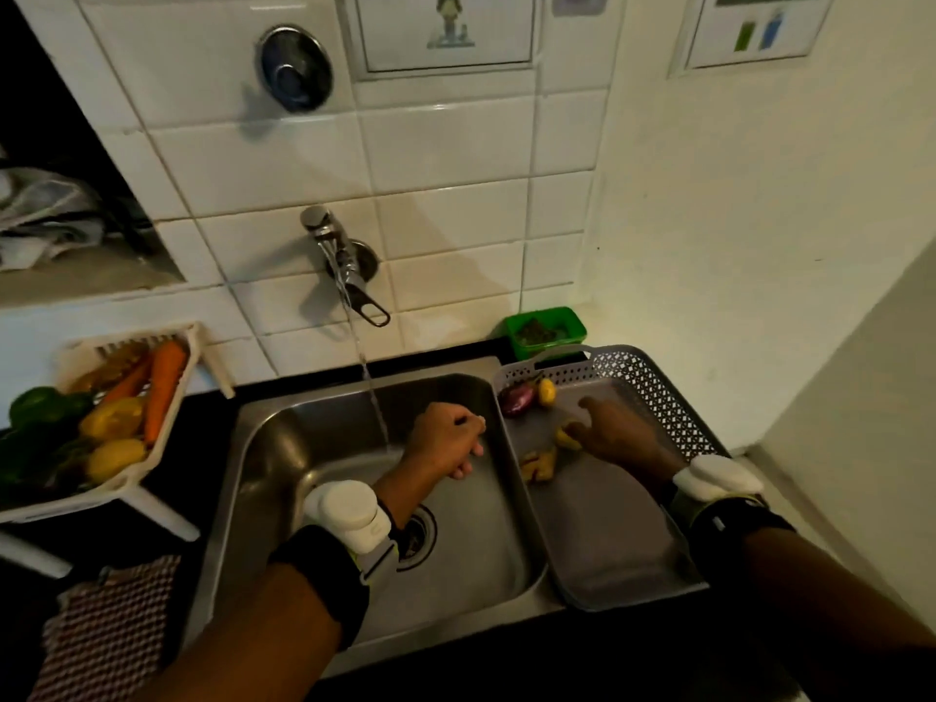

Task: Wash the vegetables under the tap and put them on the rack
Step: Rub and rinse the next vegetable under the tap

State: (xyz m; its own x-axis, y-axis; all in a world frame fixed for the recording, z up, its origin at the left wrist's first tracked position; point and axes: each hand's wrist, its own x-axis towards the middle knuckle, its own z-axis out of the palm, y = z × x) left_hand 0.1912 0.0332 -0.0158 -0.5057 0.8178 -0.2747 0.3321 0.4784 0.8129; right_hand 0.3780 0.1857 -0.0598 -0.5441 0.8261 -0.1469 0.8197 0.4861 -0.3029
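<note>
Water runs from the wall tap into the steel sink. My left hand hangs over the sink just right of the stream, fingers loosely curled and holding nothing. My right hand reaches into the grey perforated rack and grips a small yellow vegetable. A purple eggplant, a small yellow pepper and a piece of ginger lie on the rack. The white basket on the left holds carrots, yellow peppers and green peppers.
A green tub stands behind the rack against the tiles. A checked cloth lies on the dark counter at the front left. The sink drain sits beside my left wrist. A wall rises close on the right.
</note>
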